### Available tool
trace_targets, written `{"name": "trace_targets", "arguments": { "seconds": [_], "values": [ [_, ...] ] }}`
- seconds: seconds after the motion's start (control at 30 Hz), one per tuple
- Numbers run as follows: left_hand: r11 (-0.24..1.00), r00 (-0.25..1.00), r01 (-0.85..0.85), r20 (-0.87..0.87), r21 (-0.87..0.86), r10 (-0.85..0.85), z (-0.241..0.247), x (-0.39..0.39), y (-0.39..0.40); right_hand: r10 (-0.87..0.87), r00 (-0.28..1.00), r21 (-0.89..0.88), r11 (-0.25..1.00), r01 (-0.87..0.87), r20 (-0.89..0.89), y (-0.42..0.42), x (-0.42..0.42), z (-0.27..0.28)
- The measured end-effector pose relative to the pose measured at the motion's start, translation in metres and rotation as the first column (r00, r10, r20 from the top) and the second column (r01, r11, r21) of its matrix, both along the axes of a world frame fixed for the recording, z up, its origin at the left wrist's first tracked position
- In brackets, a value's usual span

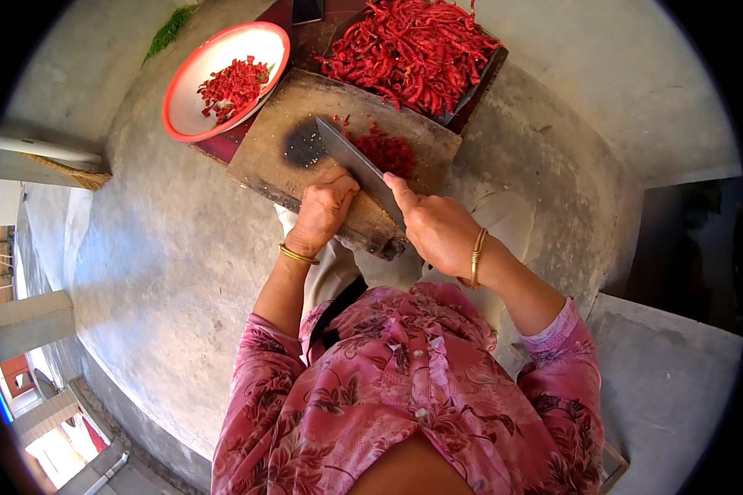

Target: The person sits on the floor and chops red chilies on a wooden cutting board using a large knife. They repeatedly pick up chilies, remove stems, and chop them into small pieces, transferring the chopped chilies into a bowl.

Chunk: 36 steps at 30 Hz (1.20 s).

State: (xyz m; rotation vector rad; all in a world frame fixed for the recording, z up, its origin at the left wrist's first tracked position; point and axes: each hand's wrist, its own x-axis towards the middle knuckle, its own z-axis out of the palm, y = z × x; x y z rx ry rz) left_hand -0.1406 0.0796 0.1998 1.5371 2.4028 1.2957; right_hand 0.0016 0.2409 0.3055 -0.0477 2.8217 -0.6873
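Note:
My right hand (pixel 438 230) grips a cleaver (pixel 365 166), index finger laid along the top of its blade. The blade slants across a thick, worn wooden chopping board (pixel 266 133). Close to the blade's left side, my left hand (pixel 327 199) rests on the board with curled fingers; whether anything is under them is hidden. Chopped red chili peppers (pixel 389 151) lie in a heap to the right of the blade. Pale seeds dot a dark scorched patch (pixel 303 143) on the board.
A red-rimmed white enamel basin (pixel 189 99) with chopped chilies (pixel 235 86) stands at the upper left. Beyond the board, a dark tray (pixel 470 102) is piled with whole red chilies (pixel 408 52). A phone (pixel 308 10) lies on the dark red table (pixel 306 46). A straw broom (pixel 86 178) is at far left.

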Motion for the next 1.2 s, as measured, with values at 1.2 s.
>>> {"name": "trace_targets", "arguments": {
  "seconds": [1.2],
  "values": [
    [1.000,1.000,0.008,-0.013,0.026,-0.007,0.006,0.004,-0.027,0.022,0.970,-0.020,0.999,-0.028,-0.240,-0.004,-0.021,-0.032]
  ]
}}
